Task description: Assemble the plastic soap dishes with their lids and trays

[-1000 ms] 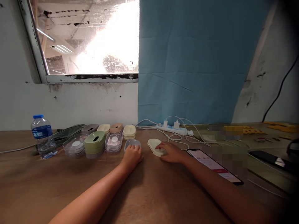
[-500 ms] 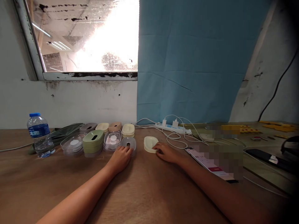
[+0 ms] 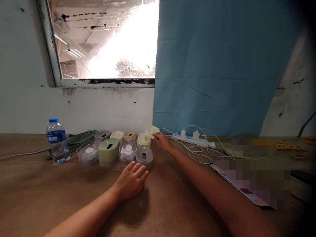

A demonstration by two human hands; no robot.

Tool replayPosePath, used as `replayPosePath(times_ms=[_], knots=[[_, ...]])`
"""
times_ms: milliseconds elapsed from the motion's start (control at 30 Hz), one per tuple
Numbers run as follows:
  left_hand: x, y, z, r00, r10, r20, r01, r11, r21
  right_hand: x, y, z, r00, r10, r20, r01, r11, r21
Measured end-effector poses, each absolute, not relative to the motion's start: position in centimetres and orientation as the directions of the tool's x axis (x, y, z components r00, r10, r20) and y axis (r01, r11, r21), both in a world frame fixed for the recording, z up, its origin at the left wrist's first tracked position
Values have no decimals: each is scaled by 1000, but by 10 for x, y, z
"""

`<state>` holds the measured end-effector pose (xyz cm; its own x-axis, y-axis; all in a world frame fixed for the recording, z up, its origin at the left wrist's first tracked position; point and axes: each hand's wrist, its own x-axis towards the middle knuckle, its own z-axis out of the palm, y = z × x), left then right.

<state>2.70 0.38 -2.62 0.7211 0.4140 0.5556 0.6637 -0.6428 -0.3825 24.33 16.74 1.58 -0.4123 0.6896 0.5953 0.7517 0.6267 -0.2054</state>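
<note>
Your right hand grips, with its fingertips, the near right edge of a shallow cream oval plastic piece, tilted beside the far right side of a cream oval plastic stack; contact between them cannot be confirmed. The one-edge grip may let the piece pivot or slip; tilted contact may knock the stack askew. Your left hand is relaxed, grasping nothing visible, just near of a grey rounded plastic container with a slot. Far-ward drift could push this container into the stack.
</note>
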Motion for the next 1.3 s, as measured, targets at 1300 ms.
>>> replayPosePath(times_ms=[1300], knots=[[5,6,-11,772,610,179,575,-790,214,266,19,-25,-594,774,220,745,632,-212]])
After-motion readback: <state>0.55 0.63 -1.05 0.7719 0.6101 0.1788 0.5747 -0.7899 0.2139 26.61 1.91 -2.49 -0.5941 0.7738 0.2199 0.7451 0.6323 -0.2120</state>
